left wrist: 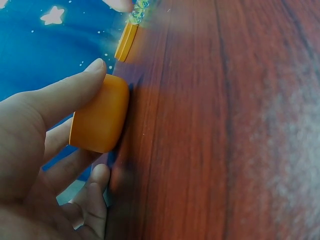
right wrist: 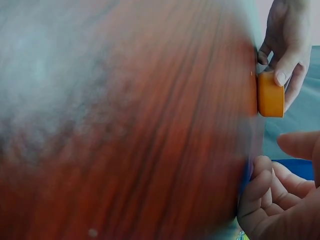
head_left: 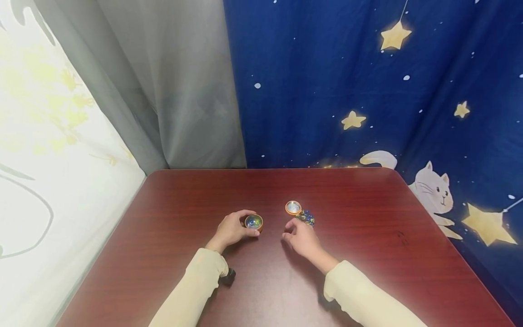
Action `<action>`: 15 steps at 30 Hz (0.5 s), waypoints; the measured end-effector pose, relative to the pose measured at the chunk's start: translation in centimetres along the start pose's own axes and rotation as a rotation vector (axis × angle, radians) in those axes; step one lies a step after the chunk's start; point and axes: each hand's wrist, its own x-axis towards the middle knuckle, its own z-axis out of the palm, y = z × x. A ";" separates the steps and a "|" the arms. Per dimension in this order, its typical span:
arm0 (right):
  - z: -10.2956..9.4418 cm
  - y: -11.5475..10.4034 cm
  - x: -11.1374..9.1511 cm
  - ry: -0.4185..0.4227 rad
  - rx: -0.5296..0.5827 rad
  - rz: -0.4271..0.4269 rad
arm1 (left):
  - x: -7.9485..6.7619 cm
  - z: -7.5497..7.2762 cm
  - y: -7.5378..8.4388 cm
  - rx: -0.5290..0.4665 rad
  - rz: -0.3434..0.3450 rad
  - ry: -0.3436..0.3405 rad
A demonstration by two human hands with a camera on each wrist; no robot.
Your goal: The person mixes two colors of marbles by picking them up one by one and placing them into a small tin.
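Note:
A small round orange container (head_left: 254, 222) stands on the table, with shiny blue-green marbles showing inside it. My left hand (head_left: 234, 229) grips it from the left, thumb along the near side and fingers round the far side; in the left wrist view its smooth orange wall (left wrist: 102, 115) shows beside the thumb. To the right lies a round orange-rimmed lid (head_left: 293, 207) with a silvery inside. A small cluster of blue-green glass marbles (head_left: 307, 218) touches its right edge. Close in front of the cluster is my right hand (head_left: 304, 238), thumb apart from loosely bent fingers, nothing seen between them.
The red-brown wooden table (head_left: 196, 190) reaches back to a grey curtain (head_left: 196, 91) and a blue star-patterned curtain (head_left: 302, 113). A dark device (head_left: 228, 277) sits under my left wrist. A pale curtain (head_left: 49, 181) hangs at the left.

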 end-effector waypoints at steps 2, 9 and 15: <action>-0.1 0.0 0.0 0.002 0.011 0.010 | 0.0 0.1 0.0 0.002 0.001 0.002; -0.5 0.1 -0.1 0.017 0.019 0.043 | -0.2 0.1 0.1 -0.005 0.000 0.001; -0.8 0.8 0.0 0.043 -0.013 0.079 | -0.4 0.2 0.2 -0.004 -0.002 0.000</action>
